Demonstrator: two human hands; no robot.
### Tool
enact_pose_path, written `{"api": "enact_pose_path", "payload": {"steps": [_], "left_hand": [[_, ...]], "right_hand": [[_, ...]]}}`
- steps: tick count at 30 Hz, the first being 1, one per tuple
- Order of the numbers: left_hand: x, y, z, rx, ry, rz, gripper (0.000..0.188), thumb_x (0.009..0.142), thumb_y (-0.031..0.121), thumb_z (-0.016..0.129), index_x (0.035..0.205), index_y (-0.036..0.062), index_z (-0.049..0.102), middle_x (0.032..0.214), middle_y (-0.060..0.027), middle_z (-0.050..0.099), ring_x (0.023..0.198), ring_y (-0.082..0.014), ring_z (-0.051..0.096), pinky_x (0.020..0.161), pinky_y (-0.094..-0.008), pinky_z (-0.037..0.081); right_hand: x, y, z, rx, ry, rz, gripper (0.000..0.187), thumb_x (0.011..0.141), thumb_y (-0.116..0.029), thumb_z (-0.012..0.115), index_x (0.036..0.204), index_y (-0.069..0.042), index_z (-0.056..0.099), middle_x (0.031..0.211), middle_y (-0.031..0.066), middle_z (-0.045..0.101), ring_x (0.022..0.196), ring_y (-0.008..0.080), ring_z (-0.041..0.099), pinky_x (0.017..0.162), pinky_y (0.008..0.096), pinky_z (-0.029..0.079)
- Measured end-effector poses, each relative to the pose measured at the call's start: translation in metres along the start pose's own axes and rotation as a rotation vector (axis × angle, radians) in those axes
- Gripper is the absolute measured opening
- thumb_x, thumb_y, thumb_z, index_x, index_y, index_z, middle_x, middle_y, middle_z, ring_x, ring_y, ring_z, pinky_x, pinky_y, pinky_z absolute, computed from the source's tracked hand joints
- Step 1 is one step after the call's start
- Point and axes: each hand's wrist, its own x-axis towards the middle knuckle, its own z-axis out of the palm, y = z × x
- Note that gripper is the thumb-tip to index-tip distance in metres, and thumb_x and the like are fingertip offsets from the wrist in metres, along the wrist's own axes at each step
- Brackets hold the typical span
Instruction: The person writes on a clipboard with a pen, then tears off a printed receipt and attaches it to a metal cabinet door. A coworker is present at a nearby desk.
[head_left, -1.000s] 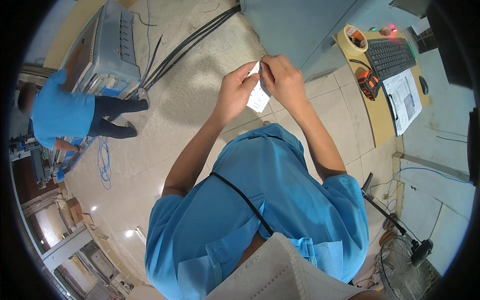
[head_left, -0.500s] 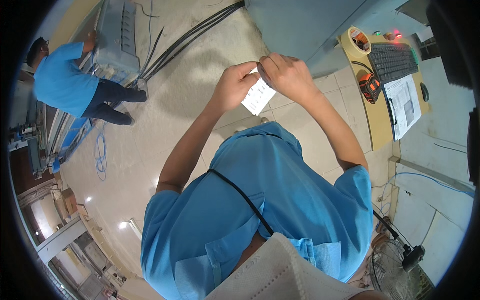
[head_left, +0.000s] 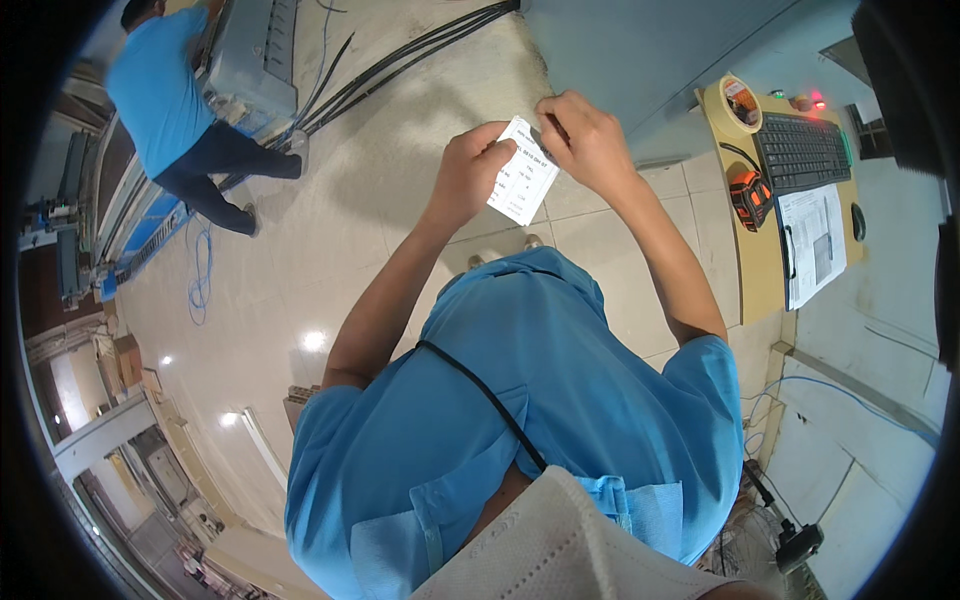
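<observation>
A small white printed slip (head_left: 522, 185) is held up in front of my waist. My left hand (head_left: 470, 172) pinches its left side between thumb and fingers, and most of the printed face shows. Just off the slip's upper right edge, my right hand (head_left: 588, 145) is closed with its fingers curled together. Something dark and thin shows between that hand and the slip, too small to name. Whether the right fingertips touch the slip is hard to see.
On the right, a yellowish table (head_left: 762, 285) bears a keyboard (head_left: 800, 152), tape roll (head_left: 733, 105), tape measure (head_left: 750, 198), clipboard (head_left: 812, 245) and mouse (head_left: 858, 222). Black cables (head_left: 400, 65) cross the floor ahead. A co-worker in blue (head_left: 165, 90) stands beside a grey machine (head_left: 250, 65) at far left.
My right hand has drawn slightly away to the right from my left hand. More of the slip's face now shows. The co-worker has leaned further toward the machine.
</observation>
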Motion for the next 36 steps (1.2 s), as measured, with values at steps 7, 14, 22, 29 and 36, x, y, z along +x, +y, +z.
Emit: {"api": "enact_pose_path", "payload": {"steps": [7,14,22,29,36], "left_hand": [[-0.011,0.0,-0.005,0.047,0.04,0.029,0.034,0.097,0.016,0.056,0.123,-0.0019,0.067,0.086,-0.0089,0.072,0.076,-0.0118,0.066,0.069,-0.0288,0.051],[-0.013,0.002,-0.002,0.365,-0.004,0.064,0.025,0.098,0.011,0.058,0.117,-0.0007,0.068,0.082,-0.0075,0.072,0.072,-0.0099,0.065,0.066,-0.0287,0.049],[-0.008,-0.01,0.001,0.262,-0.01,0.072,0.025,0.099,0.009,0.054,0.116,-0.002,0.069,0.082,-0.0062,0.07,0.071,-0.0085,0.06,0.066,-0.0278,0.048],[-0.002,-0.017,-0.005,0.086,0.002,0.055,0.028,0.099,0.011,0.052,0.116,-0.0009,0.071,0.08,-0.0077,0.07,0.071,-0.0113,0.062,0.066,-0.0302,0.049],[-0.001,-0.024,-0.013,0.246,0.02,0.044,0.026,0.099,0.012,0.051,0.111,-0.0005,0.071,0.085,-0.0178,0.072,0.076,-0.0279,0.069,0.073,-0.0381,0.053]], "right_hand": [[0.001,-0.019,0.004,-0.025,-0.105,-0.08,0.009,0.088,-0.01,0.073,0.096,-0.006,0.07,0.083,0.0065,0.068,0.065,0.027,0.067,0.057,0.0371,0.054],[-0.002,-0.021,-0.004,-0.175,-0.159,-0.181,0.01,0.085,-0.01,0.075,0.09,-0.007,0.067,0.081,0.0056,0.064,0.062,0.026,0.066,0.053,0.0362,0.053],[-0.006,-0.021,0.011,-0.257,-0.051,-0.177,0.019,0.077,-0.016,0.076,0.08,-0.008,0.059,0.075,0.0051,0.057,0.061,0.0225,0.066,0.048,0.0356,0.053],[-0.023,-0.018,0.045,-0.155,0.214,-0.018,0.009,0.073,-0.004,0.071,0.078,-0.008,0.063,0.071,0.005,0.061,0.051,0.0223,0.062,0.046,0.0342,0.051],[-0.029,-0.02,0.066,-0.097,0.318,0.043,0.012,0.074,-0.003,0.074,0.082,-0.006,0.066,0.072,0.0051,0.063,0.052,0.0199,0.062,0.047,0.0308,0.05]]}}
